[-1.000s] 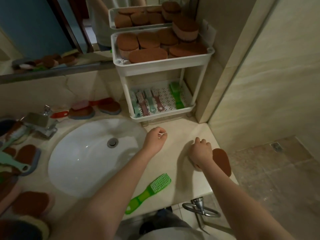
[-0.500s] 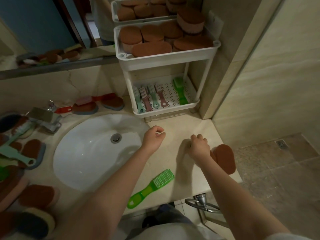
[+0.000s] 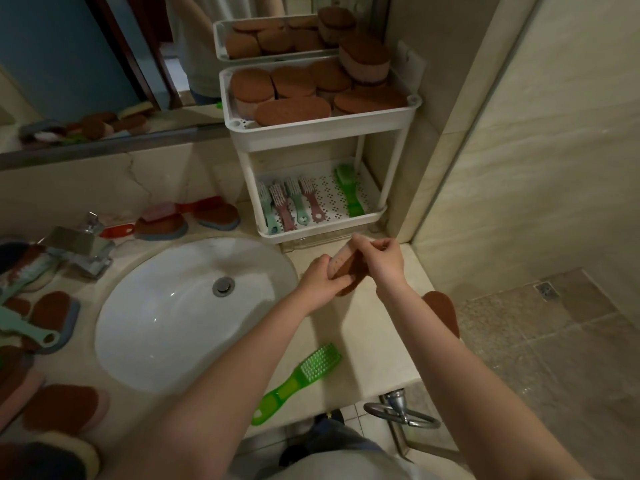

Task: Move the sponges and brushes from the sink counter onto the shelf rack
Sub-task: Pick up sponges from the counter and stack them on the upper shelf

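Both hands hold one brown-topped pink sponge [image 3: 348, 268] tilted on edge above the counter, just in front of the white shelf rack [image 3: 322, 128]. My left hand [image 3: 320, 277] grips its lower end and my right hand [image 3: 382, 256] pinches its upper end. The rack's top tier is full of brown sponges [image 3: 292, 110]; its lower tier [image 3: 375, 211] holds several brushes [image 3: 294, 204]. Another brown sponge [image 3: 443, 311] lies at the counter's right edge, partly behind my right forearm. A green brush [image 3: 298, 382] lies near the front edge.
A white sink basin [image 3: 166, 323] sits left of my hands, with a chrome tap [image 3: 79, 247] behind it. More sponges and brushes [image 3: 45, 317] crowd the left counter and back ledge [image 3: 187, 220]. A mirror rises behind. Right of the counter is tiled floor [image 3: 554, 341].
My right hand lifted a sponge off the counter's right side and brought it forward toward the rack. My left hand moved over and took hold of its lower end.
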Tool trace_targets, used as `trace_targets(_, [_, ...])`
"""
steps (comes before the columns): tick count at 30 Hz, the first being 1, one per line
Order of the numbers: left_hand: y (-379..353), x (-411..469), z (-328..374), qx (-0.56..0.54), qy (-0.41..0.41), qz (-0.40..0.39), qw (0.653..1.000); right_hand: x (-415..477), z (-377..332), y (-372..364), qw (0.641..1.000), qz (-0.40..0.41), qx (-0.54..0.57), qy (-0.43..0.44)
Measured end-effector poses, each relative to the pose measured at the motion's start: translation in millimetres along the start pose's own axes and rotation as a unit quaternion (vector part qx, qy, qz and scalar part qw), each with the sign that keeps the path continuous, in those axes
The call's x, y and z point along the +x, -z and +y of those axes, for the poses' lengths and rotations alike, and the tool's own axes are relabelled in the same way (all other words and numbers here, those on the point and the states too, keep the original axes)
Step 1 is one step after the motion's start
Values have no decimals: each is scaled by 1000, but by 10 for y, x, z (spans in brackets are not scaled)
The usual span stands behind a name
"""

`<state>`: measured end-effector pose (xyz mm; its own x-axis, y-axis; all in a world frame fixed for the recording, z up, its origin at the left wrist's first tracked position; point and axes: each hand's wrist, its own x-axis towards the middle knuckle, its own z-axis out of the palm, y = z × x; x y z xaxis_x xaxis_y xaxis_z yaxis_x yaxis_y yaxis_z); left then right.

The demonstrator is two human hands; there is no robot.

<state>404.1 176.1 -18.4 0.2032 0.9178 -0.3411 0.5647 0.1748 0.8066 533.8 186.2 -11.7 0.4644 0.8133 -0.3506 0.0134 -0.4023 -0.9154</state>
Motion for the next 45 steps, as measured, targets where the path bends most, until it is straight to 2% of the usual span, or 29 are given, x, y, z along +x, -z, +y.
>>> trace_targets(3, [-8, 27, -64, 9, 16, -2, 1000, -12, 38, 103, 998, -9, -50, 24])
trace_targets(5, [-25, 36, -102, -7, 24, 6, 1000, -17, 131, 224, 990, 14, -132, 57])
trace_targets(9, [-83, 62, -146, -61, 52, 12, 997, -20, 414, 527, 926, 50, -353, 123])
trace_targets(12, [-167, 99, -160, -83, 68, 6, 994, -25, 610, 731, 877, 55, -467, 98])
trace_targets(15, [-288, 137, -188, -92, 72, 9, 993, -29, 796, 887, 866, 55, -495, 50])
trace_targets(19, [-387, 159, -228, -87, 75, 1, 993, -18, 985, 948, 871, 38, -489, 12])
trace_targets(22, [-391, 178, -266, -81, 86, -9, 993, -37, 1059, 904, 875, 54, -481, 29])
trace_targets(25, [-353, 184, -325, -85, 92, -7, 992, -57, 1038, 819, 887, 37, -458, 37])
trace_targets(28, [-277, 193, -375, -118, 99, 20, 988, -71, 889, 670, 928, 12, -368, 53])
trace_targets(31, [-157, 179, -314, -178, 87, 68, 978, -110, 609, 487, 968, 27, -231, 92])
trace_targets(34, [30, 83, -119, -250, 41, 127, 959, -194, 248, 326, 985, 20, -98, 141])
trace_targets(38, [339, -106, 236, -266, -75, 180, 944, -297, -263, 183, 974, 1, 4, 228])
trace_targets(42, [661, -273, 615, -244, -204, 253, 914, -397, -795, 83, 934, 7, 16, 356])
trace_targets(45, [912, -320, 907, -244, -249, 286, 893, -399, -1171, 3, 908, 10, 21, 419])
